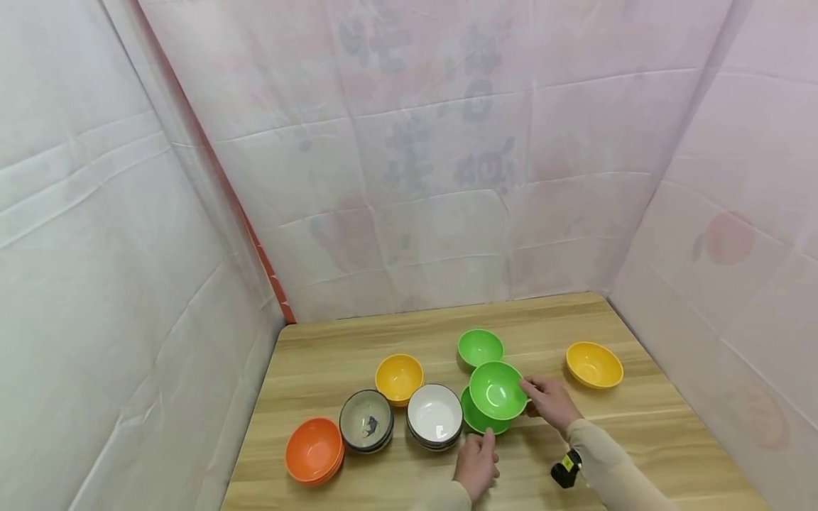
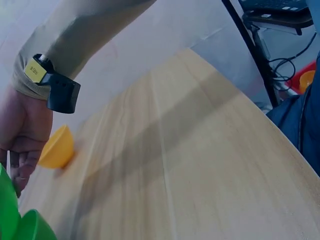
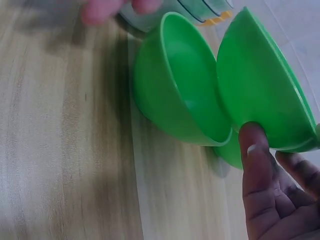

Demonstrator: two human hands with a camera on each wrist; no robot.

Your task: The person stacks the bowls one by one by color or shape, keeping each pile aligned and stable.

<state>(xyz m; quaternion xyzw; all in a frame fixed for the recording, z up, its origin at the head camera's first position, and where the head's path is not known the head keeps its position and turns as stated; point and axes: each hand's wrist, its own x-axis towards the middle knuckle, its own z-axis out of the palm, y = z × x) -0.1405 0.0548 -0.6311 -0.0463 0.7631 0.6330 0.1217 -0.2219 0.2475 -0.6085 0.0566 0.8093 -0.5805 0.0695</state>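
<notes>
My right hand [image 1: 554, 403] pinches the rim of a green bowl [image 1: 498, 390], with the thumb on its outer side in the right wrist view. This bowl is tilted above a second green bowl [image 3: 160, 90] standing on the table, and seems to touch its rim. Behind them sits a third green bowl [image 1: 481, 348]. Just in front of the lower bowl, my left hand [image 1: 476, 461] hovers near the table, loosely bent, holding nothing. The left wrist view shows the right hand [image 2: 25, 135] beside the green bowls, not the left hand's own fingers.
Left of the green bowls stand stacks of white bowls [image 1: 434, 411], grey bowls [image 1: 366, 420] and orange bowls [image 1: 314, 451], with yellow bowls [image 1: 399, 378] behind. Another yellow bowl [image 1: 594, 365] rests at the right. White sheets [image 1: 409, 177] enclose the wooden table [image 1: 358, 490].
</notes>
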